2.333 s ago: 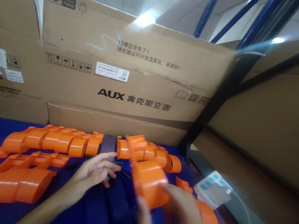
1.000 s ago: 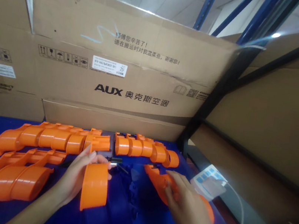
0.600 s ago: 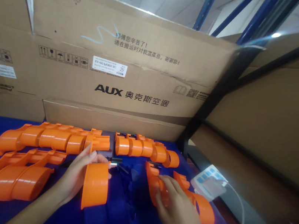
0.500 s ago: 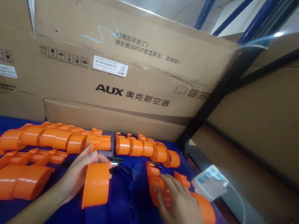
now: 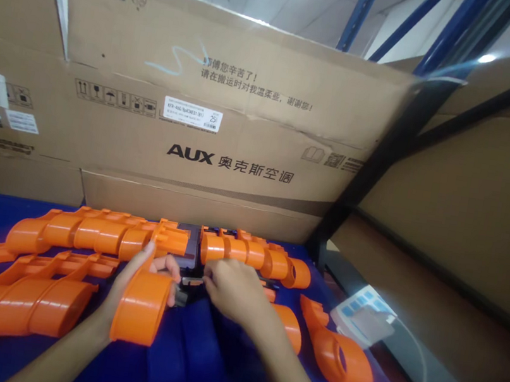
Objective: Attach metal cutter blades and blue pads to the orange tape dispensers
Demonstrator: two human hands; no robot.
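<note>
My left hand (image 5: 144,276) is wrapped round an orange plastic tape dispenser (image 5: 141,308), its broad curved drum facing me and its ribbed head upward. A small dark piece (image 5: 180,298) shows by the left fingertips; whether they touch it is unclear. My right hand (image 5: 230,289) is closed, with its fingertips at the end of a thin silvery strip (image 5: 193,282). What lies inside those fingers is hidden. Below the right wrist lies another orange dispenser (image 5: 287,323), partly covered by the forearm. Dark blue plastic pieces (image 5: 188,347) lie between my arms.
Orange dispensers stand in rows at the back left (image 5: 99,235), front left (image 5: 12,308) and back right (image 5: 245,253). A single orange dispenser (image 5: 340,357) lies at right, near a white box with a cable (image 5: 363,316). Behind stands a large cardboard panel (image 5: 246,119).
My right hand has left the orange dispenser on the right and moved leftward, near my left hand. My left hand has shifted slightly left and tilted its dispenser.
</note>
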